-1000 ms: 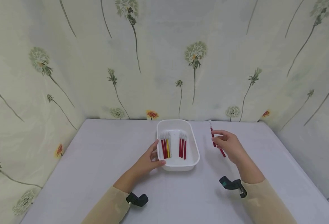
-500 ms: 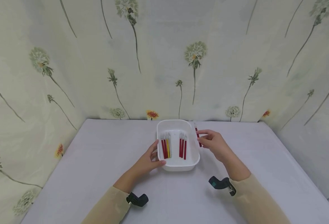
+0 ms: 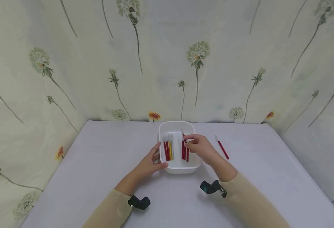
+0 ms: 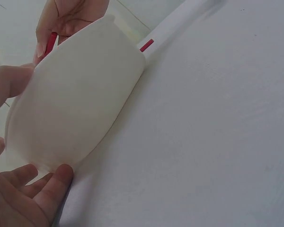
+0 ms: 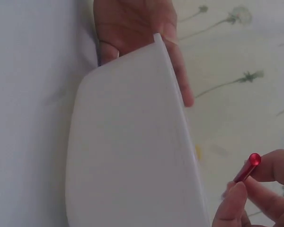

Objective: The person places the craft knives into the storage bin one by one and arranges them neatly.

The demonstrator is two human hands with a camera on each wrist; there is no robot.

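My right hand pinches a slim red pen-like stick with a pale, clear-looking tip, between thumb and fingers over the right half of a white plastic tray. Its shiny round end shows in the right wrist view. Below it in the tray lie several red sticks, partly hidden by the hand. On the tray's left side, red sticks, a yellow stick and a silvery one lie side by side. My left hand holds the tray's near left corner, thumb on the rim and fingers along the side.
One more red stick with a pale tip lies slanted on the table right of the tray. A white cloth covers the table. Dandelion-patterned curtains stand behind and at both sides.
My right hand has carried the red stick leftward from the table, past the tray's right rim, to above the sticks inside. The left hand and tray have stayed put.
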